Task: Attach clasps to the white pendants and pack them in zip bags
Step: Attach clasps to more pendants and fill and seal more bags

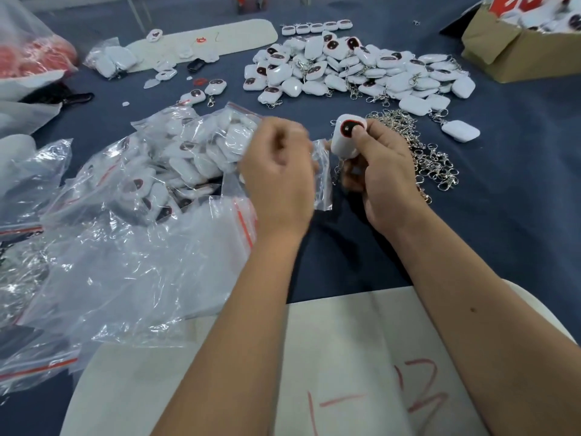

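Pendant [345,138] white, dark red-rimmed oval face, gripped by right hand [382,180]; left hand [278,180] pinches zip bag [322,177].

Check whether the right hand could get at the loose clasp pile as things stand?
Probably yes, once freed: the clasp pile lies uncovered just beside the right hand, nothing between them, but that hand grips a white pendant.

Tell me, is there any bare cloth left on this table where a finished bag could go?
Yes. The widest bare blue cloth lies right of the loose clasps, below the cardboard box. A smaller dark patch sits between the forearms, above the white sheet. The left is crowded with zip bags; the pendant pile fills the middle.
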Tool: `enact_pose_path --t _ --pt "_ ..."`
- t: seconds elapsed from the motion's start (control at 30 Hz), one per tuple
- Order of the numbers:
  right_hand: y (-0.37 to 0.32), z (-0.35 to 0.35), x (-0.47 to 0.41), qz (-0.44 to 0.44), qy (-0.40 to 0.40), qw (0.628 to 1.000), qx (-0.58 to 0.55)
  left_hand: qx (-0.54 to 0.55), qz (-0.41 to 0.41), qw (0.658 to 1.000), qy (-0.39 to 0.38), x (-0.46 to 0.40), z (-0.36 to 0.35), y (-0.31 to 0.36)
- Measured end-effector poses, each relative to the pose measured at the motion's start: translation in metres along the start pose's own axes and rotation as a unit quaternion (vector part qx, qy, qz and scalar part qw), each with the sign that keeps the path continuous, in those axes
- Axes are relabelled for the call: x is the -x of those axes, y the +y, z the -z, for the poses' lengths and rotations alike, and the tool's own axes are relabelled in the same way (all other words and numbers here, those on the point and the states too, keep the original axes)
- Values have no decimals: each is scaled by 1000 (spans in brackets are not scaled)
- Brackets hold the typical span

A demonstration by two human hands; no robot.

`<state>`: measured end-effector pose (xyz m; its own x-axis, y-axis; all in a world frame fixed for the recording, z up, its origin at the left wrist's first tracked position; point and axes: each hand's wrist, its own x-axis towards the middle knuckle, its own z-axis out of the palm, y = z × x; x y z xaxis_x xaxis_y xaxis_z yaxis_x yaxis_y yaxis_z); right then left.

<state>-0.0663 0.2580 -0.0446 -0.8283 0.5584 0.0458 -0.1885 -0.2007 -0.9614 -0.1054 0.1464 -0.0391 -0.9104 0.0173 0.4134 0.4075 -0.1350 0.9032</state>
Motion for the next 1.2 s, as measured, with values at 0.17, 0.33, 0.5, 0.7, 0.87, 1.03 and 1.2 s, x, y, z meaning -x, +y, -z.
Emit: enact_pose_path --t 0.17,0.33,0.5,0.7,0.87,1.03,1.2 --pt "1 3 -1 2 -27 999 -29 -142 -94 971 -169 18 -13 -5" --pt "2 2 1 26 -59 998 0 -119 -47 981 -146 14 -9 -7" --pt "3 0 3 31 -47 998 20 -129 -14 985 -110 12 -8 -7" --pt "9 6 -4 35 -4 995 92 -211 20 975 -68 8 -6 -13" --pt "10 6 -4 54 -11 992 116 -245 23 968 -40 4 -3 -14" --pt "9 6 -3 51 -27 994 90 -276 10 959 -56 3 0 -15" --pt "7 4 -2 48 -20 996 74 -321 0 941 -103 3 -1 -16"
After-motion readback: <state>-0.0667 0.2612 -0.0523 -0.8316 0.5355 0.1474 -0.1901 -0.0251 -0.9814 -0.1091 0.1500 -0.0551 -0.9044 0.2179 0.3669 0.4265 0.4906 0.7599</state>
